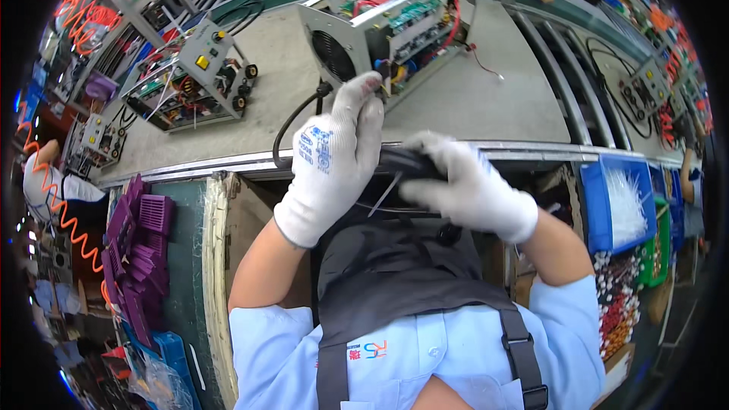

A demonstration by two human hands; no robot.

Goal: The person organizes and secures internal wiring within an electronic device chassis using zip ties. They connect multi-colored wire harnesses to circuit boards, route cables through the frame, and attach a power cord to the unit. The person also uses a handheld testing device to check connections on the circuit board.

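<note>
My left hand [326, 156], in a white knit glove, is raised with its fingers stretched up to the lower front corner of an uncovered metal machine [342, 34]. Nothing shows in its fingers; its palm side is hidden. A black power cord [285, 129] leaves the machine and bends down past the bench edge. My right hand [467, 186], gloved the same way and slightly blurred, curls around a bundle of black cable [402, 161] at that edge. A thin pale cable tie [384, 195] sticks out below the bundle.
A second uncovered machine [194, 76] stands at left on the bench. Metal rollers [566, 83] lie at right. A blue bin [619, 201] of white cable ties is right of me; purple plastic parts [140, 250] pile up at left. Another person's arm [49, 156] shows far left.
</note>
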